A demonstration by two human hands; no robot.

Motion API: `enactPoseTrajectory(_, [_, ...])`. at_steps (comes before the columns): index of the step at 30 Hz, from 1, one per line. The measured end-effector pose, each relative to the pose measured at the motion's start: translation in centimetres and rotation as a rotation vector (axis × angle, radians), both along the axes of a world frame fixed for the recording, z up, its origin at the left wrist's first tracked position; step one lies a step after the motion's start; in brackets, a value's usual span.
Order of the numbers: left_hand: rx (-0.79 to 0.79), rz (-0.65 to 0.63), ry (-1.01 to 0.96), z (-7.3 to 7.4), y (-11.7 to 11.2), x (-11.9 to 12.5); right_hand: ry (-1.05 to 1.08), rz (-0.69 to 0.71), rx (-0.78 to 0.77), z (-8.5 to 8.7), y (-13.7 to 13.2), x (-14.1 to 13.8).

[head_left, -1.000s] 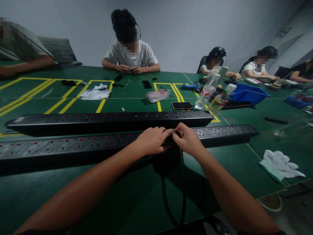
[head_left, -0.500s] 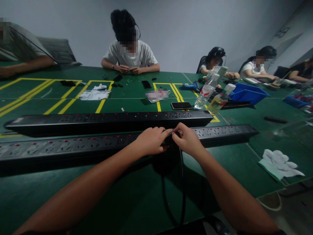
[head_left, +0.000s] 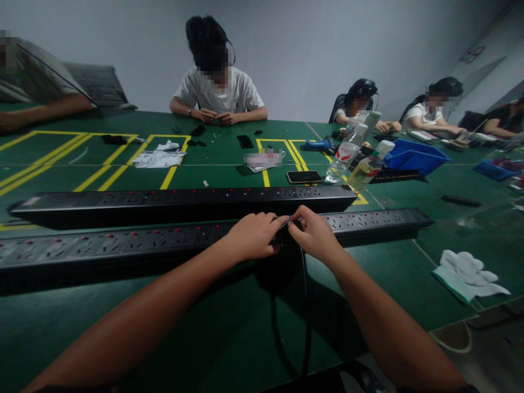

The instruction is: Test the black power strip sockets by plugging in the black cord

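My left hand and my right hand meet over the nearer long black power strip, thumbs and fingers closed in a pinch. A black cable runs down from under my right hand to the table's near side. A thin greyish stretch, seemingly part of this cable, shows between the fingertips; the fingers hide most of it. The strip carries rows of sockets with small red marks. Behind it, roughly parallel, lies a second black power strip.
Beyond the strips are a phone, a water bottle, a bottle of yellow liquid and a blue bin. White gloves lie at the right edge of the green table. Several people sit across and along it.
Both hands stay in nearly the same place, still pinched together. A brighter line of light now shows on the hanging cable. Nothing else has visibly moved.
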State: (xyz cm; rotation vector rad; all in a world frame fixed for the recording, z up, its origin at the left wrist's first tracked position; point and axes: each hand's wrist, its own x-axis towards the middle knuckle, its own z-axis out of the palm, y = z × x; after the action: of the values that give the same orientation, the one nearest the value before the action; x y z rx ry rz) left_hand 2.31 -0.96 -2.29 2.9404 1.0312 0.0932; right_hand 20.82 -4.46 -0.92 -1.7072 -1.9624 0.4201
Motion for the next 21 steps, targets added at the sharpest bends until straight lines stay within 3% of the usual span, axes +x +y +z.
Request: enactPoseTrajectory(21, [0.002,-0.004,0.002,-0.09,0.01,-0.06,0.013,-0.006,0.007,-0.09,-0.06,-0.04])
